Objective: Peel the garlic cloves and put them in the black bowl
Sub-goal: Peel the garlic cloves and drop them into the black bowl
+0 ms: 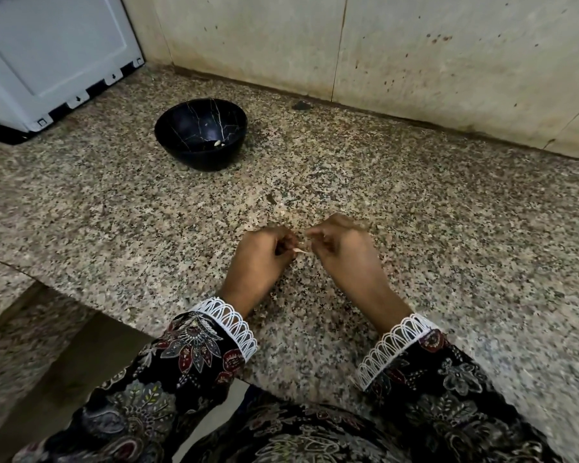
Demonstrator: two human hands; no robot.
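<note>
- A person in floral sleeves with white lace cuffs works over a speckled granite counter (448, 212), both hands close together near its front edge.
- The left hand (264, 253) and right hand (341, 248) have their fingers curled inward, pinching a small pale garlic clove (301, 250) between them; only a sliver of it shows between the fingertips.
- The black bowl (199, 133) stands well apart, farther back and to the left, with at least one pale peeled clove (218, 143) lying in its bottom.
- The clove looks light and firm, its papery skin thin and likely to tear; once bare it may turn slippery.
- The best hold is probably a fingertip pinch at the clove's ends, picking the skin from the tip.
- A white appliance (47, 55) sits at the counter's far left.
</note>
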